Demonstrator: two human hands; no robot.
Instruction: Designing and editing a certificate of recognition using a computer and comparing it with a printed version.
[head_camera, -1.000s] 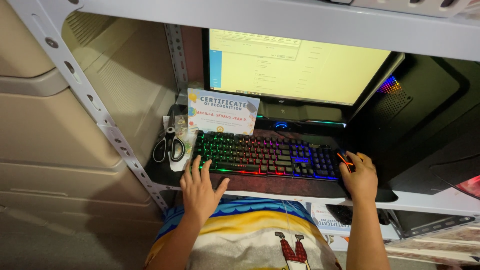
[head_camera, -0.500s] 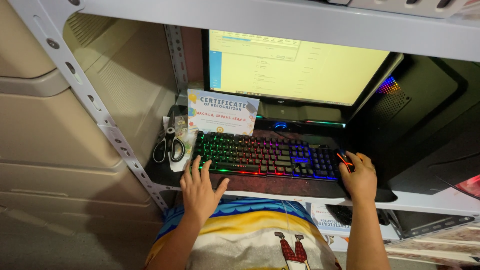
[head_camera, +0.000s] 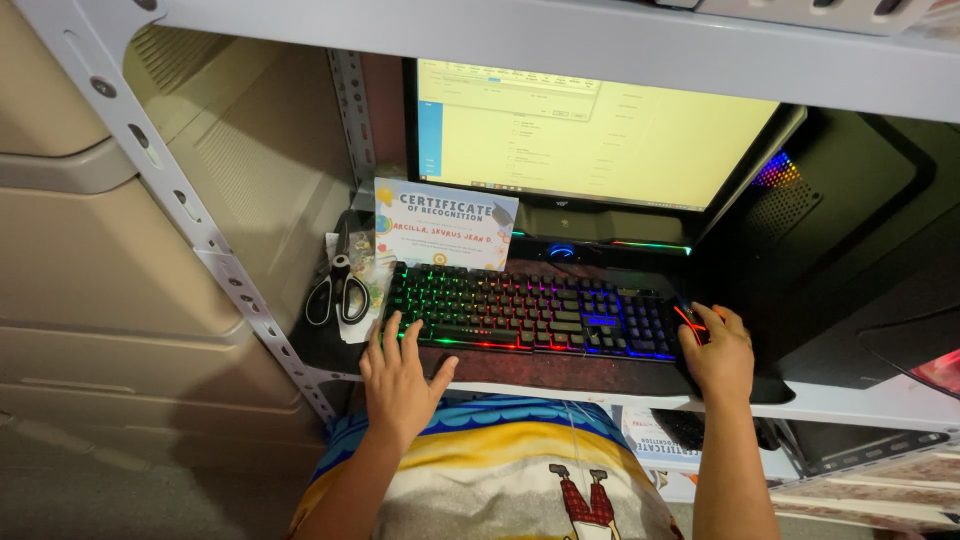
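The left hand (head_camera: 398, 385) lies flat, fingers spread, with its fingertips on the near left corner of the black keyboard with rainbow-lit keys (head_camera: 535, 312); its grip is apart and clasps nothing. The right hand (head_camera: 717, 352) is cupped over a black computer mouse with a red glowing stripe (head_camera: 689, 326), its grip curled down onto it.

The keyboard lies on the dark desk (head_camera: 560, 372) with its long axis running from one grip across to the other, its far edge towards the lit monitor with a pale yellow screen (head_camera: 590, 135). The mouse sits just beside the keyboard's right end, nose pointing away from the person.

Beyond the left grip and to its left, black-handled scissors (head_camera: 337, 290) lie on some papers, blades pointing away. A pale blue printed card (head_camera: 445, 224) stands propped behind the keyboard. A black computer case with coloured lights (head_camera: 850, 240) stands past the right grip.
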